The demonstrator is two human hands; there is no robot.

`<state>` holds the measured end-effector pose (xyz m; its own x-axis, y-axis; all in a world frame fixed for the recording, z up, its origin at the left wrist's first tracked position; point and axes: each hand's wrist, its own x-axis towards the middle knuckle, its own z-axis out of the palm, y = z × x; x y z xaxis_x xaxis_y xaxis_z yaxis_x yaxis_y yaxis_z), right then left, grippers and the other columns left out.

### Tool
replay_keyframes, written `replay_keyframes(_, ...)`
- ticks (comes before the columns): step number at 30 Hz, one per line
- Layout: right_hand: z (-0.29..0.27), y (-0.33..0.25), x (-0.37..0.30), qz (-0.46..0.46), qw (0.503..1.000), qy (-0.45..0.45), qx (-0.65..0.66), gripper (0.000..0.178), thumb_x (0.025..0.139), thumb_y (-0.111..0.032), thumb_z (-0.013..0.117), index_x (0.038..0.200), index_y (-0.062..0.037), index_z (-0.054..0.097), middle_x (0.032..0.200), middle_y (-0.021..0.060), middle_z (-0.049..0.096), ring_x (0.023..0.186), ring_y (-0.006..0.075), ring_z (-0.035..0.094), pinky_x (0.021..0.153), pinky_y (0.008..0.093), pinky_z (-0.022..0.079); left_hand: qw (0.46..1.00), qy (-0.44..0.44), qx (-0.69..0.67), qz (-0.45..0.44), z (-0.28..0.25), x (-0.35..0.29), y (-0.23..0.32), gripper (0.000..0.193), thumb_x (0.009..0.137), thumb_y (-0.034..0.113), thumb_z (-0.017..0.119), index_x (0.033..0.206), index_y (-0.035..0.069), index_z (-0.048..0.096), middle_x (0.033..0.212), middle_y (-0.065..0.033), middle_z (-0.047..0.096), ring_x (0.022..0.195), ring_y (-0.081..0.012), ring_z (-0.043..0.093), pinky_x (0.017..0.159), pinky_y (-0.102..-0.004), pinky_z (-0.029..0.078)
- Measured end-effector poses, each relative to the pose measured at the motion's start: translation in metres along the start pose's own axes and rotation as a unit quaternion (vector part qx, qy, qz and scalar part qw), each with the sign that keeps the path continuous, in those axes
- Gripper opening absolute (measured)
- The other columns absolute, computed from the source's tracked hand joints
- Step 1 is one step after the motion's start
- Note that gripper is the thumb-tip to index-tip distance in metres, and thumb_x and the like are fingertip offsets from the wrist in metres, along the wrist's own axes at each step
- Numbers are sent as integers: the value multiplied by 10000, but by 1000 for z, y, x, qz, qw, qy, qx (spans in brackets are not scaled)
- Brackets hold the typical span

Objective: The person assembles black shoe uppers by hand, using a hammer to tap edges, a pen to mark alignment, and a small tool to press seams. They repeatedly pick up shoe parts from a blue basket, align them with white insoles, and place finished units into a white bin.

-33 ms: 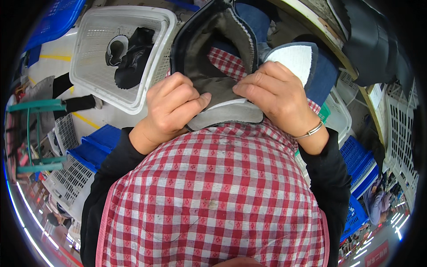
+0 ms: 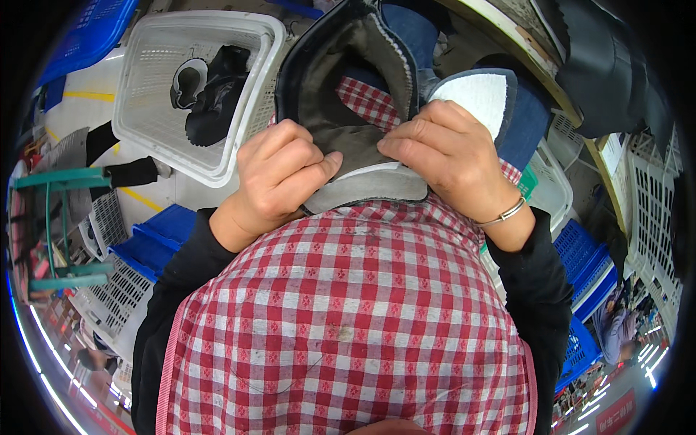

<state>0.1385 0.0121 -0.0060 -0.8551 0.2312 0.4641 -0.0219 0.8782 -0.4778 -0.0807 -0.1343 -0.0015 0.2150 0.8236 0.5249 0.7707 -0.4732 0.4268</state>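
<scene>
A boot upper (image 2: pixel 319 69), black outside with a dark grey fuzzy lining, lies spread across my lap. Along its near end runs a lighter grey padded band (image 2: pixel 366 190) with a white strip at its edge, resting against my checked apron. My left hand (image 2: pixel 279 170) is closed, pinching the lining just left of the strip. Opposite it, my right hand (image 2: pixel 446 156), with a bangle at the wrist, pinches the lining by the strip's right end. Beyond the right knuckles a grey-edged piece with white backing (image 2: pixel 475 101) sticks out; whether it joins the upper is hidden.
At the far left stands a white plastic basket (image 2: pixel 199 22) holding several black shoe parts (image 2: pixel 217 109). A wooden-edged bench (image 2: pixel 536 54) with black pieces (image 2: pixel 605 80) is at the far right. Blue crates (image 2: pixel 156 239) and a green metal frame (image 2: pixel 61 177) are on the left.
</scene>
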Motion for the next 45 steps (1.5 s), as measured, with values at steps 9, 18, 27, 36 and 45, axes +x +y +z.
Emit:
replay_keyframes(9, 6, 2, -16, 4, 1000, 7, 3, 226, 678, -85, 737, 904, -63, 738, 852, 28, 666, 856, 197, 632, 730, 317, 532, 999, 24, 23, 12, 4, 11, 8, 280, 566, 166, 725, 799, 11, 722, 696, -46, 542, 670, -214, 581, 531, -322, 446)
replay_keyframes(18, -32, -30, 6, 111, 953, -248, 133, 665, 710, 47, 668, 1366, -8, 568, 1286, 184, 649, 1161, 367, 589, 1008, 434, 479, 988, 19, 10, -152, -1, -3, 5, 246, 588, 25, 774, 807, 82, 677, 772, -53, 561, 728, -256, 587, 579, -366, 450)
replay_keyframes(27, -8, -16, 15, 117, 981, -156, -8, 373, 763, -102, 817, 1129, -89, 750, 722, 110, 647, 689, 302, 631, 683, 405, 494, 984, -21, -53, -167, -15, 3, 6, 268, 632, 27, 748, 881, 122, 774, 827, 6, 665, 881, -225, 632, 649, -382, 527)
replay_keyframes(36, -12, -32, 34, 160, 984, -78, -10, 221, 823, -141, 818, 772, -16, 643, 706, 187, 602, 646, 396, 581, 591, 450, 450, 997, 7, 40, -71, -35, 50, -8, 221, 644, 120, 767, 835, 106, 657, 822, -20, 577, 875, -236, 615, 596, -369, 512)
replay_keyframes(45, -145, -8, 117, 272, 848, 378, 252, 193, 1012, -192, 709, 921, -24, 680, 852, -8, 651, 726, 96, 558, 653, 262, 466, 918, 324, 45, 226, -71, 199, 85, 436, 668, 304, 714, 991, 20, 639, 1051, -185, 633, 1160, -426, 590, 851, -552, 508)
